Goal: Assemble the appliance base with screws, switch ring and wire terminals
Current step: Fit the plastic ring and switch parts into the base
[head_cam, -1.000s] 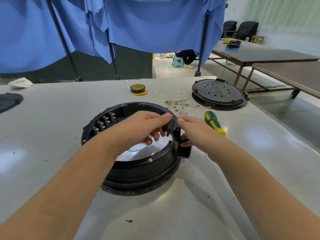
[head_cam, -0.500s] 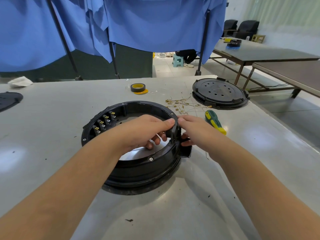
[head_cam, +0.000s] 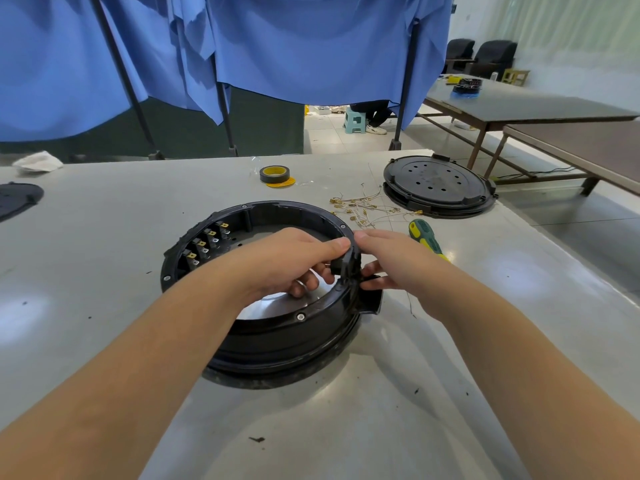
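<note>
both hands have barely moved: left hand [head_cam: 287, 261] and right hand [head_cam: 391, 265] still pinch the black part [head_cam: 344, 268] at the base's [head_cam: 277, 341] right rim; not seated yet.

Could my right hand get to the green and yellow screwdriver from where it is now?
Probably yes. The screwdriver lies on the table just beyond the right hand, with nothing between them. But that hand would first have to let go of the small black part at the base's rim.
</note>
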A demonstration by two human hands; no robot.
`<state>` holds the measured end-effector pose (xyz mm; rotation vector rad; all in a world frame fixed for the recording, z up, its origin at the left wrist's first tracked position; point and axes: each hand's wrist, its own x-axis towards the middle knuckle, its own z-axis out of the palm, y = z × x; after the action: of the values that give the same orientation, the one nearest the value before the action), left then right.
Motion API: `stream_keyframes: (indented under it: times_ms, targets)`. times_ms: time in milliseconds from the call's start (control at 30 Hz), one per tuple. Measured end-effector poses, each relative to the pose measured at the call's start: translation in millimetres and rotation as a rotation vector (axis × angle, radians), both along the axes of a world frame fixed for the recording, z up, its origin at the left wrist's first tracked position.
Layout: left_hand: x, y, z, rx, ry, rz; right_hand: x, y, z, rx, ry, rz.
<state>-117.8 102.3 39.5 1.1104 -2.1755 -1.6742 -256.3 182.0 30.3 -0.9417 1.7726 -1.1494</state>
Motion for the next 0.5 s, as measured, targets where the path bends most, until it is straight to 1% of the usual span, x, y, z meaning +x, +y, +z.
stream_keyframes:
  times_ms: [500]
  targets:
    - [-1.1, 0.2, -0.7, -0.003, 0.010, 0.042, 0.9, 1.0, 1.6, -0.004, -0.001, 0.006]
